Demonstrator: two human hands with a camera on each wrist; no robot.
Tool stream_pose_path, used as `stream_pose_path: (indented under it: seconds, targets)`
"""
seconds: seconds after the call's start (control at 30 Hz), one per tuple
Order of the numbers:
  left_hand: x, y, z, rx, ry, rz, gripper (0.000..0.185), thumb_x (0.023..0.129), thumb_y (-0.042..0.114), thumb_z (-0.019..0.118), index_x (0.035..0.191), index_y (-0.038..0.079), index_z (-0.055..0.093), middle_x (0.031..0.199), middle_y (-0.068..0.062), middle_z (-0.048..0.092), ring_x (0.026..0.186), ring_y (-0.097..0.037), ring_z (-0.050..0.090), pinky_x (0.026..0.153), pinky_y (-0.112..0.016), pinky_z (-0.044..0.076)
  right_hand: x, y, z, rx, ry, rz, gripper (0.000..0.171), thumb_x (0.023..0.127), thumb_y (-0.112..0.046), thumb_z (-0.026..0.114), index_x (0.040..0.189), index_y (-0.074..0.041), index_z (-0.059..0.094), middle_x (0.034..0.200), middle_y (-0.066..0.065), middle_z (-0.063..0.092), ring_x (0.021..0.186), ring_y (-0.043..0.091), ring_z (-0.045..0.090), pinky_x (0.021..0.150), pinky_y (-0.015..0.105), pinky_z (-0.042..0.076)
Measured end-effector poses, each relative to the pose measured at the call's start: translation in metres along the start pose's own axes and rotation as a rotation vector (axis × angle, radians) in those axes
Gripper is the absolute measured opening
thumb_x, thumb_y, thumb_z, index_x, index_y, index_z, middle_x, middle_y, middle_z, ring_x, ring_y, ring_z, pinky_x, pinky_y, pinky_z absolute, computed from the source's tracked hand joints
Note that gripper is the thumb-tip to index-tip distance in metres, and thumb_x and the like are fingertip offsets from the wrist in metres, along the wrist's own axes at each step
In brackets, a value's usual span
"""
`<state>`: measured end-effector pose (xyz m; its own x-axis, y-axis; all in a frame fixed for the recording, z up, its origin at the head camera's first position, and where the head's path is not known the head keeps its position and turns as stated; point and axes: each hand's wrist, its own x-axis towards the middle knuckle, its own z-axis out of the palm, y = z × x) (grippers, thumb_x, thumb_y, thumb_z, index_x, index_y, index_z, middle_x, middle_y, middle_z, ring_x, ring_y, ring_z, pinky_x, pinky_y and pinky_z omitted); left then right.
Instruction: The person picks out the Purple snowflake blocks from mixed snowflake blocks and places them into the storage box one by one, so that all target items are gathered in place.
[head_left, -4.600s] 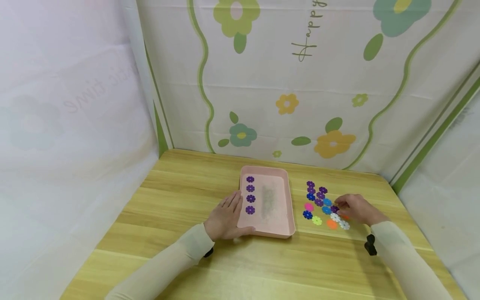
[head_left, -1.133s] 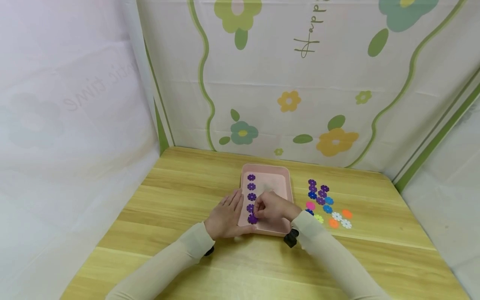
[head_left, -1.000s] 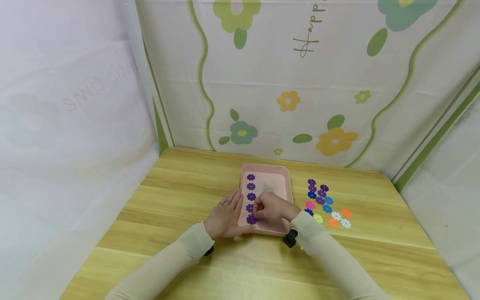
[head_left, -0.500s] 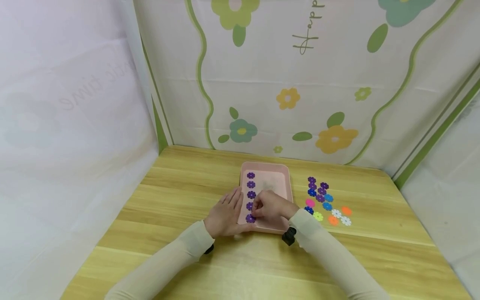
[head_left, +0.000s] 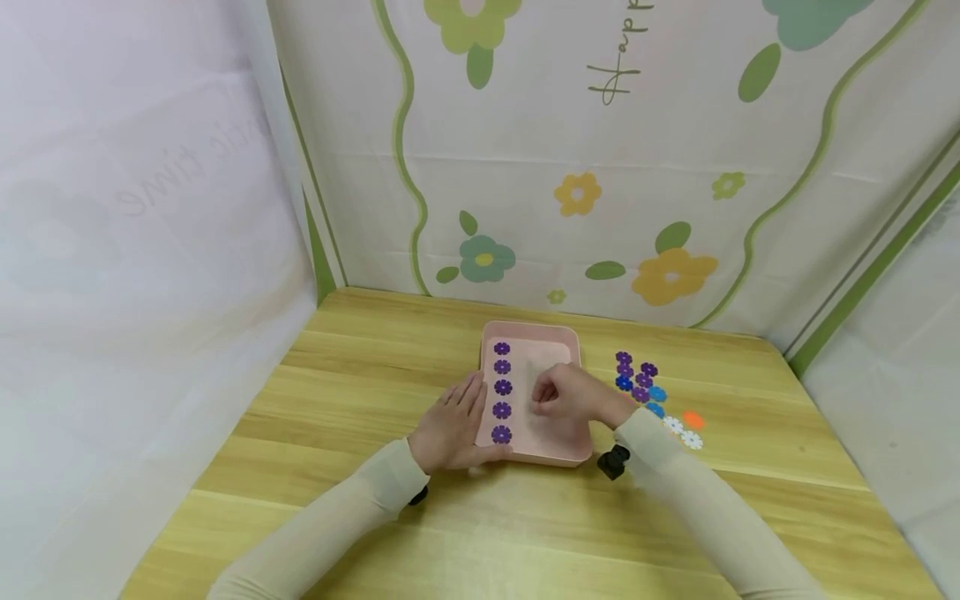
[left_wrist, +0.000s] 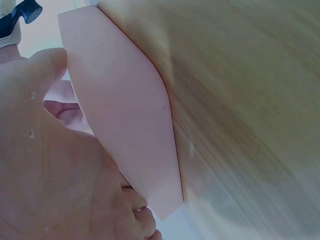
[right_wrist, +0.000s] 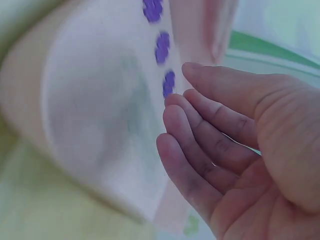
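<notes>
A pink tray (head_left: 551, 446) lies on the table, with several purple flower-shaped plastic pieces (head_left: 502, 410) in a column along its left side. My left hand (head_left: 448, 425) rests on the tray's left edge, fingers straight and thumb at the near left corner. In the left wrist view that hand (left_wrist: 60, 150) lies against the tray's outer wall (left_wrist: 125, 110). My right hand (head_left: 572, 393) hovers over the tray's right half. In the right wrist view its fingers (right_wrist: 187, 172) are loosely bent, the thumb stands apart from them, and nothing is between them.
Right of the tray lie loose flower pieces: purple ones (head_left: 648, 369), dark blue (head_left: 624, 383), light blue (head_left: 657, 393), white (head_left: 691, 439) and orange (head_left: 693, 419). The right forearm hides part of this group. A printed cloth (head_left: 525, 125) stands behind the table (head_left: 360, 375).
My right hand picked a purple flower piece from the loose group, set it at the near end of the column, let go and moved right. The left hand stayed on the tray.
</notes>
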<state>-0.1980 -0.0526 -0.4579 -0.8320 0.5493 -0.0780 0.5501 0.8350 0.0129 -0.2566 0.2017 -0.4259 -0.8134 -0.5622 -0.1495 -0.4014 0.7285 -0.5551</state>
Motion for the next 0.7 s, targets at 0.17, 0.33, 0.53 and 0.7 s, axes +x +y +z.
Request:
stream_pose_path:
  seconds: [0.17,0.33,0.53,0.7]
  targets:
    - [-0.001,0.0,-0.001,-0.021,0.001,0.002,0.114,0.094,0.085,0.041,0.164,-0.005,0.029,0.175,-0.021,0.024,0.163,-0.034,0.027,0.132,-0.046,0.03,-0.013,0.015,-0.029,-0.042,0.027,0.037,0.01,0.093,-0.01,0.081,0.1,-0.003,0.077,0.093,0.003,0.076,0.083,0.012,0.07,0.077,0.029,0.063]
    - [-0.002,0.0,-0.003,-0.027,0.011,0.009,0.113,0.095,0.084,0.043,0.163,-0.005,0.031,0.174,-0.022,0.025,0.162,-0.035,0.028,0.132,-0.046,0.031,-0.025,0.035,-0.055,-0.127,0.035,0.038,0.014,0.095,-0.009,0.077,0.105,0.0,0.076,0.098,0.007,0.077,0.088,0.015,0.071,0.083,0.037,0.063]
    - [-0.001,-0.001,-0.003,-0.011,0.015,0.013,0.113,0.095,0.084,0.042,0.163,-0.006,0.031,0.174,-0.022,0.026,0.162,-0.036,0.029,0.131,-0.046,0.032,-0.036,0.06,-0.076,-0.246,0.015,0.053,0.014,0.092,-0.01,0.08,0.102,-0.001,0.076,0.097,0.011,0.076,0.085,0.016,0.069,0.081,0.04,0.063]
    - [-0.001,0.0,-0.001,-0.021,0.017,0.009,0.113,0.094,0.084,0.043,0.163,-0.006,0.031,0.174,-0.022,0.027,0.162,-0.035,0.029,0.131,-0.046,0.032,-0.044,0.08,-0.086,-0.281,-0.032,0.078,0.013,0.092,-0.007,0.079,0.102,0.001,0.077,0.096,0.012,0.076,0.082,0.016,0.067,0.079,0.041,0.063]
